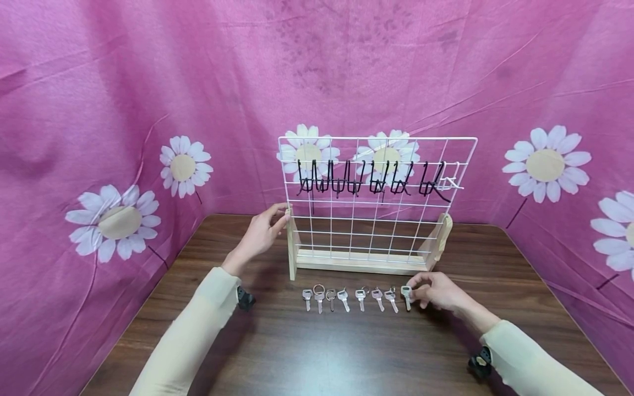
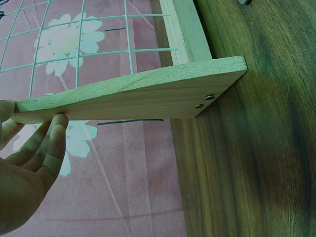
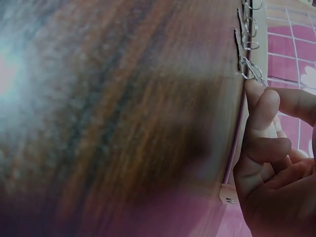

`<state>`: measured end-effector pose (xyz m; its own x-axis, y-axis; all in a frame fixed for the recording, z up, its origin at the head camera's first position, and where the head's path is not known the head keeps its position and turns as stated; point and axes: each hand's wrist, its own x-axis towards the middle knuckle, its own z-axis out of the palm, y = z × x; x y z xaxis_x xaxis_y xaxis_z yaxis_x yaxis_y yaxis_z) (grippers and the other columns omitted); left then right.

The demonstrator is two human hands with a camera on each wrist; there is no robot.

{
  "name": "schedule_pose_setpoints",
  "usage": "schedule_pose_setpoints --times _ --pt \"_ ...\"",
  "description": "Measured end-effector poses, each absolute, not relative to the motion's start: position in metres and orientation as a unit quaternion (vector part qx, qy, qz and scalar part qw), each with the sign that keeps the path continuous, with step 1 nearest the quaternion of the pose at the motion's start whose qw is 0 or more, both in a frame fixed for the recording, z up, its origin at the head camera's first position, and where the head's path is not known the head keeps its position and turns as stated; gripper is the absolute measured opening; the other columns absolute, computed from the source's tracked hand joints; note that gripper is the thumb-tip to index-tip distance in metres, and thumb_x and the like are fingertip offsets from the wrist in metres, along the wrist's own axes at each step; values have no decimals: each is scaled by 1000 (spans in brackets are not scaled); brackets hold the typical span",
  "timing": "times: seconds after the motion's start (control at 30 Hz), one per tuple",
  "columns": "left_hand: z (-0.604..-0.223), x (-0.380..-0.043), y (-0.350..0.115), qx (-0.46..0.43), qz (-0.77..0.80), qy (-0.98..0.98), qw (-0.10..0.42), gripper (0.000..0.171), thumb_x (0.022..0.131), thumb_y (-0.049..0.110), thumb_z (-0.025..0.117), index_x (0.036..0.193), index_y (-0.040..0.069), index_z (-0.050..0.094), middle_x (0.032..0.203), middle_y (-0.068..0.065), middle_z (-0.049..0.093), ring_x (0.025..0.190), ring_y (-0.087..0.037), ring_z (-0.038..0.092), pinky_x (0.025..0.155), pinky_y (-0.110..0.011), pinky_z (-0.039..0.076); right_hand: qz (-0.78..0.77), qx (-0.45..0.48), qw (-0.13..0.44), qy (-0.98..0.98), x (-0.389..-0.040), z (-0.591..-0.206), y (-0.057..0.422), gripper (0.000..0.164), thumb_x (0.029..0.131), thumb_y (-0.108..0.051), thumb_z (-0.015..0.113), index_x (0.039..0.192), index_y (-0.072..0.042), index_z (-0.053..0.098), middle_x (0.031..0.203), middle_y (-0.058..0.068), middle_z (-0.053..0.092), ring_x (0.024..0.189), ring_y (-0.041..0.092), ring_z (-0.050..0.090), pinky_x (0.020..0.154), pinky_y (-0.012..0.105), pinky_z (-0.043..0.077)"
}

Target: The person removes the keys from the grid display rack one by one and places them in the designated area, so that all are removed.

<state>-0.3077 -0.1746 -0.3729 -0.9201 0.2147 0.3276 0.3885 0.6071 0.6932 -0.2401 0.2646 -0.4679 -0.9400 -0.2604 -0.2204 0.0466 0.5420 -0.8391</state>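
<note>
A white wire grid rack (image 1: 366,220) with wooden ends stands on the table. My left hand (image 1: 262,234) grips the upper tip of its left wooden side panel (image 2: 128,94); in the left wrist view the thumb lies on one face and the fingers (image 2: 54,143) on the other. In front of the rack, several silver keys (image 1: 360,300) with rings lie in a row. My right hand (image 1: 438,294) pinches the rightmost key (image 1: 406,297) near its head, its blade pointing toward me. In the right wrist view, the key's ring (image 3: 254,71) shows at the fingertips, partly hidden.
Several black hooks (image 1: 376,179) hang along an upper wire of the grid, with a white hook (image 1: 449,184) at their right. The brown wooden table (image 1: 327,352) reaches back to a pink flowered cloth (image 1: 238,82) around it.
</note>
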Motion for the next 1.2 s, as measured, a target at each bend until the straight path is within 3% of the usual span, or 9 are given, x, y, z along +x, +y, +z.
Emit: schedule_pose_setpoints --times 0.77,1.2 --pt "-373 -308 -173 -166 -403 -894 106 38 104 28 54 139 14 55 123 -17 70 89 -28 74 69 -31 63 -455 -45 158 875 -239 -478 264 20 83 -9 72 99 1 67 63 0 61 55 12 56 39 21 36" --pt "-373 -309 -175 -175 -402 -890 122 39 103 28 56 139 12 56 122 -16 71 91 -29 74 70 -32 63 -456 -44 149 876 -240 -475 266 21 84 -11 73 101 0 68 69 2 66 58 15 58 40 22 38"
